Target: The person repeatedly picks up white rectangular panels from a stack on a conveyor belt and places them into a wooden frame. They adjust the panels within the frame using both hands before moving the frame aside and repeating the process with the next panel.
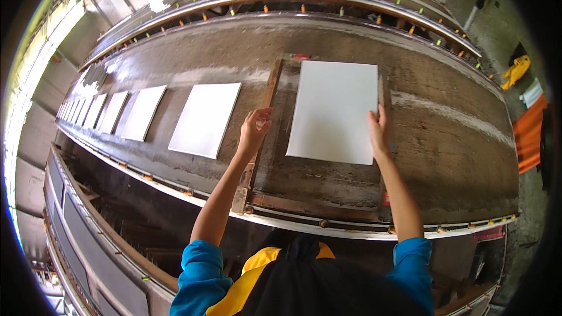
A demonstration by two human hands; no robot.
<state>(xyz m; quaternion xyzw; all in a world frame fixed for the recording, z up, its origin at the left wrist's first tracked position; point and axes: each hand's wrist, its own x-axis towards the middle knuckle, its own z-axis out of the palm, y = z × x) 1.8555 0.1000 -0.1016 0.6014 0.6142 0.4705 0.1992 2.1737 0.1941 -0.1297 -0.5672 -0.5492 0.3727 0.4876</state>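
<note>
A large white sheet [333, 111] lies at a slight tilt over a dark wooden frame [271, 90] on a long brown-stained table. My right hand [379, 129] grips the sheet's right edge, thumb toward the white face; how far the fingers reach beneath is hidden. My left hand [256, 131] is apart from the sheet, at the frame's left bar. Its fingers are loosely curled with a gap between thumb and forefinger, and nothing shows in them. Left of it, another white sheet [205, 120] lies flat on the table.
Several more white sheets [144, 112] run in a row to the far left. A pale rail [293, 226] with small stops edges the table's near side. Parallel tables with orange and green markers stand beyond. Orange cloth [530, 134] hangs at the right.
</note>
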